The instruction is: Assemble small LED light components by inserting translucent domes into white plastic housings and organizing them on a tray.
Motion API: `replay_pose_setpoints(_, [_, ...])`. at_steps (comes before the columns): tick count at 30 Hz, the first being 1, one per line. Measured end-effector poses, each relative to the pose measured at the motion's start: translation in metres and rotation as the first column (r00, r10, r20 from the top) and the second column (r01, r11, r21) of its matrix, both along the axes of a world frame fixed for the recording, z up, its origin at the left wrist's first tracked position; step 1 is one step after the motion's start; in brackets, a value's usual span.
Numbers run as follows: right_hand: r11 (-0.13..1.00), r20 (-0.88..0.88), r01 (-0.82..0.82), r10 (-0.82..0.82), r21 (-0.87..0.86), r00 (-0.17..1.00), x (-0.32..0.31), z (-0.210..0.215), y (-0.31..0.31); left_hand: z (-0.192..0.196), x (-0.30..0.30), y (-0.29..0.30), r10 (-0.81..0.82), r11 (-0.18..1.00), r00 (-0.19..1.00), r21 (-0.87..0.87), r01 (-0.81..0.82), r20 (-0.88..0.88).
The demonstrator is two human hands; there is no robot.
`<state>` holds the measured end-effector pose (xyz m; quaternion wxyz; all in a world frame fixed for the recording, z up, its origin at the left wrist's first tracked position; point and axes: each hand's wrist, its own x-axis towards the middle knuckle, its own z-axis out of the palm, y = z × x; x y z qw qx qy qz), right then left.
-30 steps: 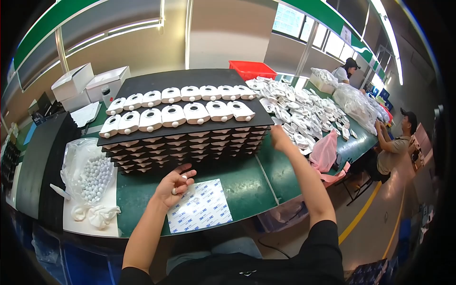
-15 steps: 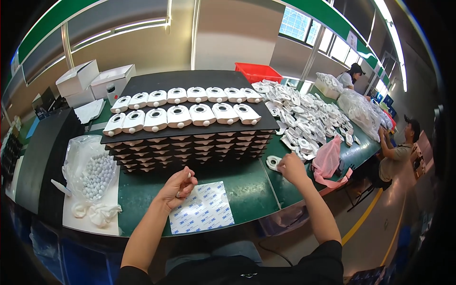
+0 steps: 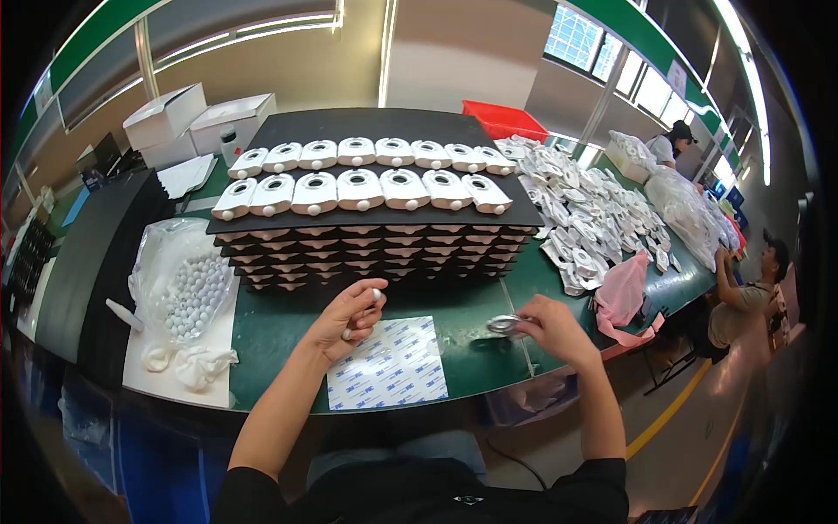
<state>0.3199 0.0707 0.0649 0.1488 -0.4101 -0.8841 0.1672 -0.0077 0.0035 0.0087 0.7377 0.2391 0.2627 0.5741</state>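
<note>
Between the thumb and forefinger of my left hand (image 3: 336, 327) is a small white ball (image 3: 376, 295). A second white ball (image 3: 346, 334) shows tucked under the curled fingers. My right hand (image 3: 560, 332) pinches a white plastic housing with a ring-shaped opening (image 3: 504, 324), tilted and held just over the green table (image 3: 471, 358). Below my left hand lies a square sheet with blue print (image 3: 387, 371). Ahead of both hands, two rows of similar white housings (image 3: 358, 188) stand on the top black board, each with a white ball at its near end.
More housings fill the layers of the black board stack (image 3: 375, 249). Loose housings are heaped (image 3: 594, 210) at the right, beside a pink cloth (image 3: 621, 293). A clear bag of white balls (image 3: 194, 297) sits at the left. Two people work farther right; a red bin (image 3: 504, 120) stands behind.
My right hand has picked the housing up from the table and brought it nearer and leftward. My left hand has risen slightly, its ball now plainer to see. The whole view has shifted a little.
</note>
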Motion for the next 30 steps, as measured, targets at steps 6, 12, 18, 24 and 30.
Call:
replay_pose_setpoints(6, [0.861,-0.644,-0.181,-0.2,-0.475,0.738,-0.081,-0.054,-0.035,-0.011,-0.004,0.004,-0.004,0.999,0.999,0.039,0.005,-0.033])
replay_pose_setpoints(12, [0.817,-0.674,-0.268,-0.188,-0.511,0.714,-0.122,-0.084,-0.046,-0.014,-0.006,0.005,0.023,0.999,0.999,0.024,-0.022,-0.028])
replay_pose_setpoints(18, [0.903,-0.632,-0.213,-0.079,-0.373,0.771,-0.13,-0.089,-0.046,-0.014,-0.005,0.008,0.021,0.999,0.999,0.032,-0.02,-0.045])
replay_pose_setpoints(24, [0.958,-0.585,-0.16,-0.01,-0.237,0.811,-0.133,-0.087,-0.047,-0.014,-0.006,0.008,0.025,0.999,0.998,0.037,-0.022,-0.061])
replay_pose_setpoints(30, [0.942,-0.644,-0.156,-0.076,-0.296,0.761,-0.132,-0.089,-0.048,-0.016,-0.007,0.007,0.031,0.999,0.998,0.043,-0.028,-0.06])
